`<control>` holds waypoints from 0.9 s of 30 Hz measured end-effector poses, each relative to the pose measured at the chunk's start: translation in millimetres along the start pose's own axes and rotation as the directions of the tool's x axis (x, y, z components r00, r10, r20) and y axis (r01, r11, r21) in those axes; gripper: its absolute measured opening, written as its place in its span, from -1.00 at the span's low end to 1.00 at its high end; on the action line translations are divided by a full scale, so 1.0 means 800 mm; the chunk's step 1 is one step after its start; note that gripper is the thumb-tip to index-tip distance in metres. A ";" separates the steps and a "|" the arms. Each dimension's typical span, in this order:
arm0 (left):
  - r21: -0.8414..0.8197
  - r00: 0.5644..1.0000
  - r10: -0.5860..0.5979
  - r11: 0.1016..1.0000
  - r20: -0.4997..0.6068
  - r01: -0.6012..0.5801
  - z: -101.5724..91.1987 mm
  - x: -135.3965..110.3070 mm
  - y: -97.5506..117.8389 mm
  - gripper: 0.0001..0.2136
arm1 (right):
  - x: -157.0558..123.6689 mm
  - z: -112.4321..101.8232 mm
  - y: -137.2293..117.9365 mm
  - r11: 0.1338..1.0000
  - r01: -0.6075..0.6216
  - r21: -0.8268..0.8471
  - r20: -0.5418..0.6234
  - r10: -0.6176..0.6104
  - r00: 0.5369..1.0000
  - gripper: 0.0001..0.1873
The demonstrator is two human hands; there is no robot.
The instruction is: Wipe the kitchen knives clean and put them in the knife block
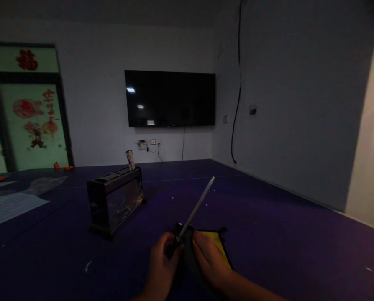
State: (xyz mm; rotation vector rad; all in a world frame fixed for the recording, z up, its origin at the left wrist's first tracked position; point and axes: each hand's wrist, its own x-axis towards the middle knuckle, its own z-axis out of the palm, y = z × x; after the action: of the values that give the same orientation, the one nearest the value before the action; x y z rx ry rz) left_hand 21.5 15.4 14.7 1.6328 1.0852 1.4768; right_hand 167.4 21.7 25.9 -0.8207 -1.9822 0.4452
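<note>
My left hand (162,263) is closed around the dark handle of a sharpening steel (197,206). Its long grey rod slants up and to the right, with the tip free in the air. A cloth, yellow on one face and grey on the other (217,240), is under my right hand (209,260), whose fingers are pressed together on it beside the handle. Part of the cloth is hidden by that hand. Ahead and to the left stands a dark knife block (114,205) with see-through sides. One speckled handle (130,159) sticks up from its top.
The purple surface (268,238) carries small white scraps. At the left lie paper sheets (14,207) and a clear plastic bag (45,184). A television (171,99) hangs on the back wall, and a black cable (238,92) dangles along the right wall.
</note>
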 end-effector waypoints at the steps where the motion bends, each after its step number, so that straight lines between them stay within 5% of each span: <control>1: -0.002 1.000 0.005 1.000 0.020 -0.005 0.000 -0.001 0.001 -0.75 | 0.000 0.000 0.000 1.000 -0.002 0.009 -0.006 0.002 1.000 -0.67; 12: -0.071 0.991 -0.056 0.995 0.123 0.065 0.001 -0.007 0.014 -0.68 | 0.001 -0.006 -0.009 0.998 0.033 0.062 -0.015 -0.032 0.999 -0.66; 19: -0.139 0.988 -0.151 0.979 0.020 0.152 0.004 -0.003 0.011 -0.69 | 0.001 -0.007 -0.007 0.995 0.041 0.087 -0.016 -0.039 0.999 -0.64; 27: -0.212 0.966 -0.226 0.945 0.128 0.249 0.006 -0.004 0.006 -0.59 | 0.000 -0.005 -0.017 0.986 0.013 0.169 0.000 -0.013 1.000 -0.58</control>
State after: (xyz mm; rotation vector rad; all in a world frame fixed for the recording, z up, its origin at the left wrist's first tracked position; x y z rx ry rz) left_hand 27.1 10.8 17.4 1.3519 0.9803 1.2926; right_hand 165.9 12.0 36.0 -0.7005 -1.9198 0.5971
